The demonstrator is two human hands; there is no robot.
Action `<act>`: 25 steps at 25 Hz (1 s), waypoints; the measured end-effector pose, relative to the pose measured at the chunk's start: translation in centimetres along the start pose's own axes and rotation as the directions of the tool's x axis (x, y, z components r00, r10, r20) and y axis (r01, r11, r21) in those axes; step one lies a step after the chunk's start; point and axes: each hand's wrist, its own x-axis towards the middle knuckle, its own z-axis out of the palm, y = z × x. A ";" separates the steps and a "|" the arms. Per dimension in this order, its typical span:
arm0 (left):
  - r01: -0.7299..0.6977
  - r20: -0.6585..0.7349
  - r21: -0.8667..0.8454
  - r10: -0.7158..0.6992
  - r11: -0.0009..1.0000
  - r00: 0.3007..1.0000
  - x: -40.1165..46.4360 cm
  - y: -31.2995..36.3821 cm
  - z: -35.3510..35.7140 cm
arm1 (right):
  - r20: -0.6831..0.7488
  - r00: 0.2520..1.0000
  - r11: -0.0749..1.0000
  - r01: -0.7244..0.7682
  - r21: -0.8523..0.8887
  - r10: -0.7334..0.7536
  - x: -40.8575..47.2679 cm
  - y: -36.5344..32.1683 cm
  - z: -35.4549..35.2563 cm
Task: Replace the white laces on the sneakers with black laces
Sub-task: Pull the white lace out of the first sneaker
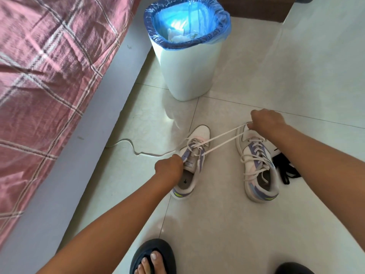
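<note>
Head view: we're unlacing the left sneaker [192, 161], left hand [169, 167] gripping its collar, right hand [264, 120] pinching the taut white lace [221, 138] far right; next, probably freeing remaining eyelets.

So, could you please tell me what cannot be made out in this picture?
Head view:
- Black laces: partly hidden by the right forearm; count unclear.
- Left hand: fingers hidden behind its back; grip on the left sneaker unclear.
- Bin contents: too blurred to identify.

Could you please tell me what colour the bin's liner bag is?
Blue liner bag, translucent, seen best in the head view.
</note>
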 end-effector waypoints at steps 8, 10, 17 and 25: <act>-0.056 -0.003 0.039 0.056 0.998 0.998 -1.2 -0.4 -0.3 | -0.128 0.989 0.996 -0.072 0.045 0.077 1.8 2.5 -2.9; -0.058 -0.018 0.039 0.058 0.998 0.998 -1.3 -0.5 -0.4 | -0.157 0.983 0.993 -0.091 0.068 0.101 1.7 2.5 -3.2; -0.056 0.015 -0.005 0.056 0.998 0.998 -1.2 -0.6 -0.2 | -0.211 0.904 0.895 -0.288 0.340 0.371 1.4 3.8 -4.9; 0.085 0.208 -0.461 0.014 0.883 0.978 -0.9 -0.3 -0.7 | 0.081 0.996 0.406 -0.058 0.912 -0.039 -1.4 -5.0 -4.6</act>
